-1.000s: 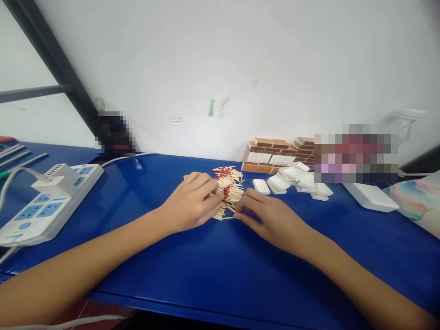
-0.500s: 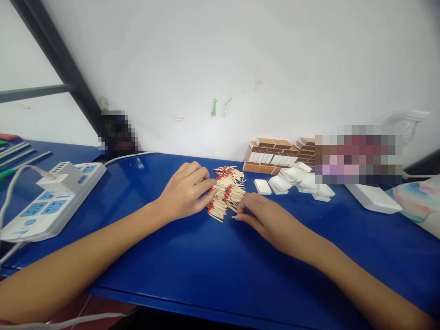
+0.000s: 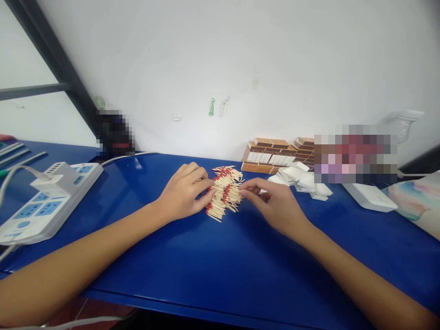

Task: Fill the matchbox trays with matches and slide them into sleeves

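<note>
Wooden matches [image 3: 227, 190] with red heads lie in a loose pile on the blue table, their heads in rough rows. At the pile's left edge is my left hand [image 3: 187, 190], fingers curled and thumb close to the index finger; what sits between the tips is too small to make out. My right hand [image 3: 273, 201] pinches thumb and index finger at the right edge of the pile, on the end of what looks like a match. Behind that hand lie several white matchbox trays [image 3: 297, 176], partly covered by its fingers.
Brown matchbox sleeves [image 3: 263, 156] are stacked against the wall. A white power strip [image 3: 51, 206] with a plugged-in adapter and cable stands at left. To the right are a white flat box [image 3: 369, 197], a colourful patterned item [image 3: 412, 197] and a blurred-out patch.
My right hand has lifted from the pile's lower right corner and moved up and away to its right side, now covering the nearest white tray. My left hand has hardly moved.
</note>
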Available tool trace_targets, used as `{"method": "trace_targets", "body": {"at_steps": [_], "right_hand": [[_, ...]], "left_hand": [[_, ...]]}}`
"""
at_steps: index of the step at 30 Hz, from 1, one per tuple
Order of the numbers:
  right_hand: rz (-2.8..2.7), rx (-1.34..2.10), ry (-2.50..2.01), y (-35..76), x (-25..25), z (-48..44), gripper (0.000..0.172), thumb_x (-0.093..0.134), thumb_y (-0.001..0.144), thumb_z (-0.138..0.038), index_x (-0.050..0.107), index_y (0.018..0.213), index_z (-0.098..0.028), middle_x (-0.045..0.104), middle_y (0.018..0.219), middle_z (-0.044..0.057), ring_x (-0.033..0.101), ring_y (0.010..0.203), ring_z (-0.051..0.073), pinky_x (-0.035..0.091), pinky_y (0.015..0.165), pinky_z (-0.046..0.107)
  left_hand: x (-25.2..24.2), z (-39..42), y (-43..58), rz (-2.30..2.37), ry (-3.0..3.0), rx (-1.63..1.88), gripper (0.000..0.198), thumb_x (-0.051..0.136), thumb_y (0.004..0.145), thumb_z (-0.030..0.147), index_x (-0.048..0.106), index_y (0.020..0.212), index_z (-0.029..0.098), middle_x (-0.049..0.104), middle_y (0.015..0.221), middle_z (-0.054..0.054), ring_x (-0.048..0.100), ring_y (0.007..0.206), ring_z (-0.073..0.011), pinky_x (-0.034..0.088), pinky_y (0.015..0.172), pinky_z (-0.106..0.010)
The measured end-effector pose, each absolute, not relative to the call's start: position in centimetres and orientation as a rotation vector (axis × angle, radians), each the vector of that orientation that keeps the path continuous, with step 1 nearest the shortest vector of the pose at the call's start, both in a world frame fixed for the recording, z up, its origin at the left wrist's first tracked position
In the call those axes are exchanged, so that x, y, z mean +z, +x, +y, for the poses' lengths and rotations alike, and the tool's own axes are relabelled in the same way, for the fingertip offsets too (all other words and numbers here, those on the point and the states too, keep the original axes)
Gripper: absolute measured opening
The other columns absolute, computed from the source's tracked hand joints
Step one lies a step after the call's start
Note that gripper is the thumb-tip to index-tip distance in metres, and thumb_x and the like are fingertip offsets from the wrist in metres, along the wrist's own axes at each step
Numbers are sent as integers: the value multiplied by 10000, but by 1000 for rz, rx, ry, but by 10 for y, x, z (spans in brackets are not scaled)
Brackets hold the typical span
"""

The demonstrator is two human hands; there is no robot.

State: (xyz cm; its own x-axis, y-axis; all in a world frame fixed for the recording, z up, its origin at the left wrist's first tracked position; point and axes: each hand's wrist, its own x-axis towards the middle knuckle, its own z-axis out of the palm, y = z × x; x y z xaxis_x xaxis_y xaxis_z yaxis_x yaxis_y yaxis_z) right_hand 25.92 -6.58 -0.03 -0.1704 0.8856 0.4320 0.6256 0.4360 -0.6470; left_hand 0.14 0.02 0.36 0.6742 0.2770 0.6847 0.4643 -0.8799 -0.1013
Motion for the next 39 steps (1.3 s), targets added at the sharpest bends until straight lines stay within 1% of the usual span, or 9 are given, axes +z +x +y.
{"method": "trace_targets", "body": {"at_steps": [4, 8, 12, 16, 22, 25, 30, 36, 39], "right_hand": [[-1679, 463, -1298, 256, -12, -58, 185, 732, 912, -395, 788, 920, -218, 761, 826, 30, 622, 680, 173, 458, 596, 293], [-1705, 454, -1388, 254, -19, -56, 208, 755, 888, -423, 796, 903, -220, 696, 725, 14, 501, 590, 149, 402, 574, 300], [-1795, 342, -1370, 254, -19, -56, 225, 718, 922, -434, 777, 885, -220, 689, 863, 43, 427, 607, 143, 375, 590, 315], [-1851, 307, -1355, 251, -17, -58, 188, 703, 939, -392, 781, 942, -221, 645, 931, 49, 456, 644, 149, 399, 616, 318], [-2079, 301, -1310, 231, 5, -54, 134, 674, 952, -303, 763, 914, -210, 581, 837, 27, 506, 719, 164, 406, 674, 302], [-2218, 377, -1309, 224, 17, -42, 78, 667, 923, -223, 734, 889, -204, 587, 827, 13, 515, 713, 149, 396, 674, 280], [-2450, 599, -1257, 223, 34, -27, 117, 621, 939, -222, 713, 871, -194, 606, 736, -2, 512, 642, 135, 368, 624, 265], [-2585, 644, -1181, 225, 45, -25, 108, 614, 930, -184, 706, 984, -205, 680, 940, 43, 563, 744, 156, 410, 681, 275], [-2623, 668, -1170, 224, 44, -25, 153, 622, 904, -147, 714, 1005, -214, 681, 960, 44, 575, 750, 160, 428, 698, 282]], "left_hand": [[5, -1, 2, -672, -2548, -1072, 131, 643, 957, 277, 729, 962, 179, 661, 850, -53, 541, 816, -201, 431, 725, -359], [7, -2, 2, -732, -2487, -1088, 129, 645, 946, 267, 729, 905, 178, 667, 805, -50, 510, 767, -194, 437, 716, -355], [8, -1, 1, -728, -2476, -1077, 141, 636, 949, 272, 724, 892, 179, 664, 801, -52, 506, 765, -194, 431, 714, -356], [7, 0, 0, -720, -2473, -1075, 143, 632, 953, 272, 721, 895, 177, 661, 808, -52, 504, 774, -196, 420, 711, -358], [6, 0, 0, -713, -2458, -1082, 153, 629, 954, 278, 719, 886, 175, 654, 795, -51, 504, 775, -200, 412, 708, -356], [6, 1, -1, -719, -2459, -1084, 163, 625, 957, 283, 720, 881, 174, 653, 790, -52, 509, 782, -203, 414, 711, -357], [8, 5, -4, -756, -2433, -1094, 201, 609, 972, 307, 720, 867, 176, 656, 791, -56, 507, 786, -208, 412, 718, -367], [9, 16, -10, -809, -2414, -1049, 235, 593, 990, 321, 722, 860, 173, 656, 797, -65, 515, 802, -218, 405, 721, -371], [9, 18, -11, -823, -2426, -1028, 243, 585, 994, 325, 718, 865, 168, 657, 813, -71, 522, 814, -221, 406, 729, -374]]}}
